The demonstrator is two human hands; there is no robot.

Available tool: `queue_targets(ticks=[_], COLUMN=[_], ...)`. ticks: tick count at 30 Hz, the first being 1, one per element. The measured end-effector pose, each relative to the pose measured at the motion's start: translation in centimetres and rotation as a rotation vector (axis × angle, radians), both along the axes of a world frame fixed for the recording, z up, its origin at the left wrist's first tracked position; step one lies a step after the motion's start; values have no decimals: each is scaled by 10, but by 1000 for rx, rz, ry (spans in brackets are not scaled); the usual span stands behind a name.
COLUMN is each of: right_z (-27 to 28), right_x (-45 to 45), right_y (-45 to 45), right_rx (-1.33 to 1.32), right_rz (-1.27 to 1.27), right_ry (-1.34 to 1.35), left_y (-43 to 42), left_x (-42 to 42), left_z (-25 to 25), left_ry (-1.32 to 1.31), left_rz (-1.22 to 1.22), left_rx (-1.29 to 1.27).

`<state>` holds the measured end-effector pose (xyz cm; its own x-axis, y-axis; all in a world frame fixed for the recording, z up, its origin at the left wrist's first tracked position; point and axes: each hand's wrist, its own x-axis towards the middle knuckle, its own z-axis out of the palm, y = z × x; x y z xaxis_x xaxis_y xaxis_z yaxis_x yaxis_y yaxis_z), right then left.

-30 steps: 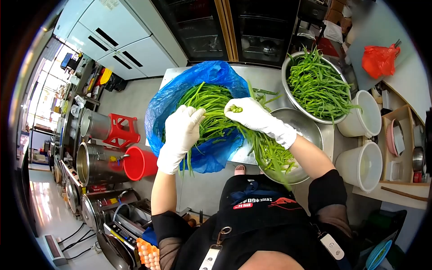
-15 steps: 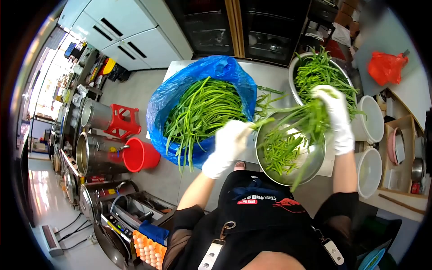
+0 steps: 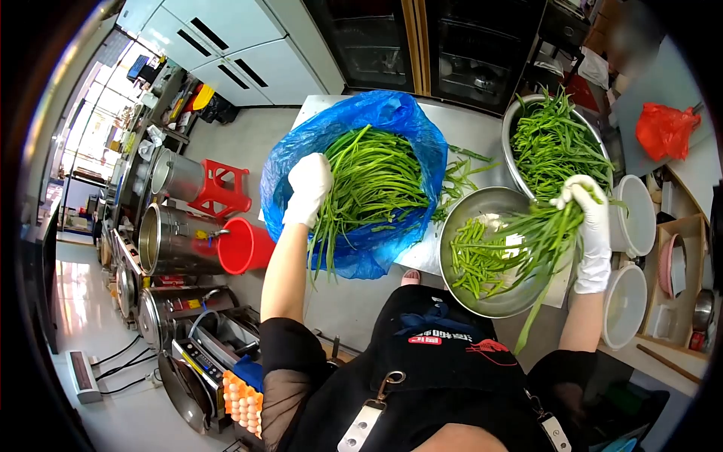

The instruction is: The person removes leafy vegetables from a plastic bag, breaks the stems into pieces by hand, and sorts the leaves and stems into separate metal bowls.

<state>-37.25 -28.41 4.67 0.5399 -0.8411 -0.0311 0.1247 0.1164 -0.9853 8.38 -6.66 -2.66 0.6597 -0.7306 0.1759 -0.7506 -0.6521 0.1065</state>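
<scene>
My right hand (image 3: 590, 233), in a white glove, is closed around a loose bunch of water spinach (image 3: 548, 237). Its long stems and leaves hang over a steel bowl (image 3: 491, 303) that holds short cut stem pieces (image 3: 473, 260). My left hand (image 3: 309, 184), gloved too, is at the left side of a blue plastic bag (image 3: 282, 169). Its fingers are curled in beside the pile of whole water spinach (image 3: 380, 181) inside the bag; what they grip is hidden. Behind the bowl, a larger steel basin (image 3: 509, 143) is heaped with leafy tops (image 3: 557, 147).
Bag, bowl and basin share a pale table (image 3: 467, 124), with stray leaves (image 3: 458, 173) between them. White buckets (image 3: 625, 297) stand at right, near a drawer unit. On the left are a red bucket (image 3: 248, 247), a red stool (image 3: 222, 188), steel pots (image 3: 169, 237) and an egg tray (image 3: 242, 403).
My left hand has moved left from near the bowl's edge to the far side of the blue bag. My right hand has lowered slightly, still holding its bunch over the bowl.
</scene>
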Motion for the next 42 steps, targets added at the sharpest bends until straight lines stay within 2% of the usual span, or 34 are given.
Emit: queue_targets(ticks=[2,4,8,10,12,15,16,18,21,27,32,35,38,39,42], right_z=[-2,-8,-23,-23,-22,-27,-28,-33,-28,-32,-39,-41,-44,-44,-45], right_x=[20,36,59,69,79,96,101,107,110,119,124,126,129,131,144], right_y=[11,18,20,23,30,42,46,51,57,72,80,83,85,85,89], right_rx=[42,69,206,227,233,236,249,241,242,257,345,356,351,351,346], right_rz=[39,110,177,224,255,341,355,385,434,490,537,534,553,561,603], right_ry=[16,-53,-99,-84,-62,-63,-57,-63,-4,59,112,128,125,128,94], left_y=[2,2,10,12,19,19,16,9,0,-30,-46,-46,-36,-35,-30], left_x=[5,1,12,0,-1,4,3,7,35,53,53,43,28,24,25], left_z=[0,1,-18,10,13,-7,-10,-13,-20,-2,-5,8,51,68,90], left_ry=[133,257,419,803,786,272,97,132,298,475,472,439,511,459,625], left_rz=[8,32,85,249,186,-19,3,46,-98,-145,-152,-106,-164,-168,-170], left_rx=[96,74,-139,-245,-297,-296,-237,-299,-335,-6,120,162,121,192,65])
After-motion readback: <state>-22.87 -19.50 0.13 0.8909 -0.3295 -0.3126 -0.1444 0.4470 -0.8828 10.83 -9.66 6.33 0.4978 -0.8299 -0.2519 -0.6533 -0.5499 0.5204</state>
